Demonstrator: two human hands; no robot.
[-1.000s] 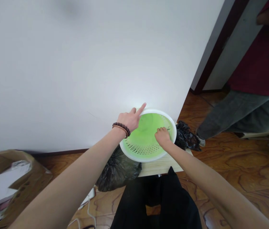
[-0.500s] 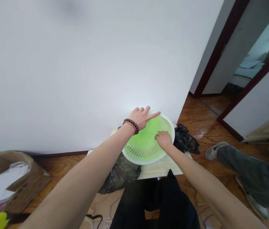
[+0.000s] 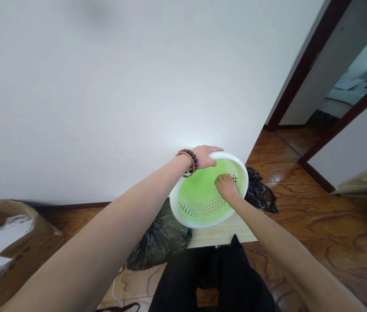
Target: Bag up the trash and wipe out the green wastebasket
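A green plastic colander basket with a white rim sits tilted on a small pale wooden table. My left hand, with a beaded bracelet at the wrist, grips the far rim, its thumb inside and its fingers over the outer side. Inside the basket is my right hand, fingers curled down near the right wall. A trace of something small and greyish shows at its fingertips; what it is stays hidden.
A dark plastic bag bulges at the table's left, and a black plastic bag lies at its right. The white wall rises just behind. An open cardboard box stands on the floor at left; a doorway is at right.
My left hand has gone from resting with a finger outstretched to gripping the rim. The basket has tilted up at its far side. A person's legs at right have left the view.
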